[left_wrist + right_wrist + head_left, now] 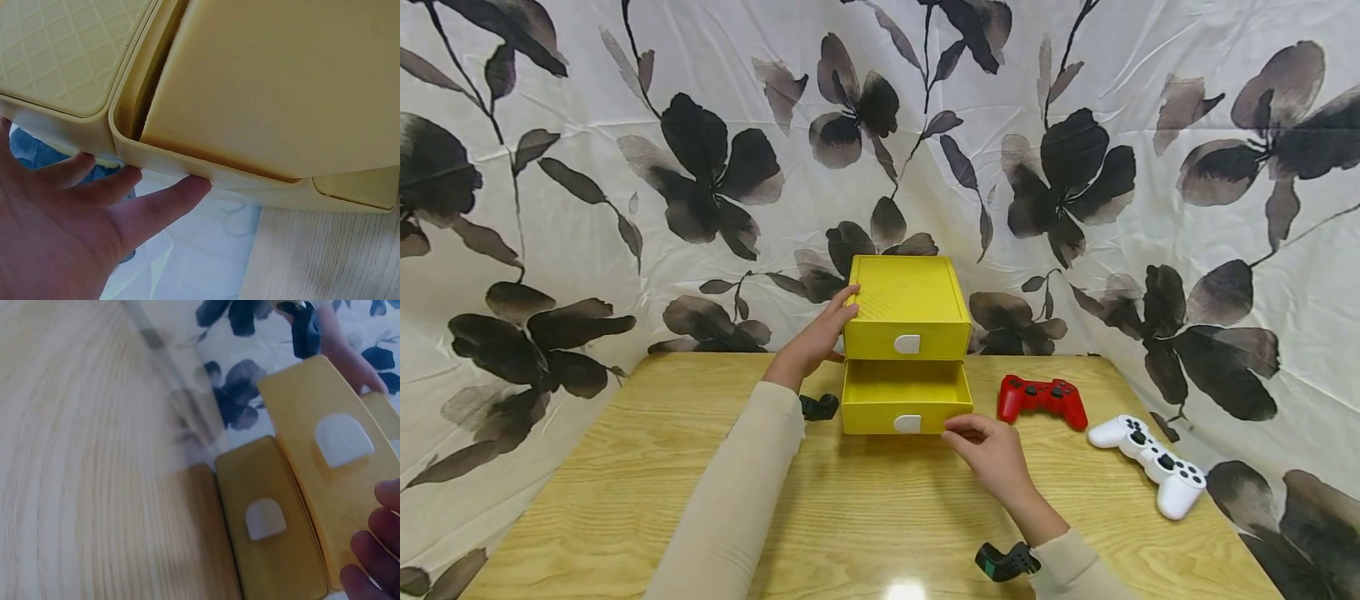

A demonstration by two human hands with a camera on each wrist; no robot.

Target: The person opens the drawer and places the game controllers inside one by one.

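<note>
- Dark-flowered cloth [880, 179] hangs behind both grips.
- The wooden table [865, 500] spreads beneath them; the right wrist view shows its grain up close.
- The yellow drawer box [910, 287] stands on it, just right of the left grip and ahead of the right grip.
- The lower drawer [867, 419] is pulled out, its right front corner at the right grip's fingertips. The head view shows inside it; the right wrist view shows both drawer fronts.
- The left grip [816, 337] is spread, fingers fairly straight, touching the box's left side. The left wrist view adds the palm and separate fingertips against the yellow edge, beside a crisscross panel [53, 50].
- The right grip [992, 454] is loosely bent over the drawer's corner, nothing visible between its fingers; how firmly it touches, I cannot tell.
- To its right, in the head view alone, lie a red controller [1037, 400] near and a white controller [1150, 464] farther off.
- White pulls [907, 343] mark both fronts, left of the right grip in the head view.
</note>
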